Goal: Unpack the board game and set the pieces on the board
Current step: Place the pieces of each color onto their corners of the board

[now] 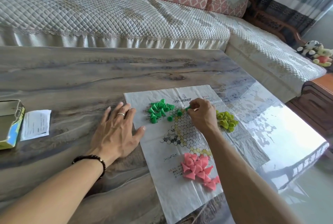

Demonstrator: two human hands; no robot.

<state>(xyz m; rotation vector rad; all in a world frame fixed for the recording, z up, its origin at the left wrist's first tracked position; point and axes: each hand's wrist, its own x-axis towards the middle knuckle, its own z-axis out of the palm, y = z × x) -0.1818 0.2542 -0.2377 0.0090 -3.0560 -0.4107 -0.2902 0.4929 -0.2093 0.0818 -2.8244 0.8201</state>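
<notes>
Your right hand [201, 113] is over the far part of the paper board [187, 151], thumb and fingertips curled to pinch one green piece [188, 108] just above the printed circles. Your left hand [117, 130] lies flat with its fingers spread and straight, holding nothing; the palm rests on the table [72, 76] and the thumb and fingertips touch the board's left edge. A ring sits on one finger and a dark bead bracelet [93, 160] on the wrist.

The board is a creased white sheet with a star of circles. Its heading and small side text are too blurred to read. A heap of green pieces [159, 111] lies at its far left, with two standing on circles beside it. Yellow-green pieces [226, 121] are heaped at the right, pink pieces [198, 168] near you.

At the table's left edge sit the open box [10, 124] and a folded leaflet [36, 124], its print unreadable
</notes>
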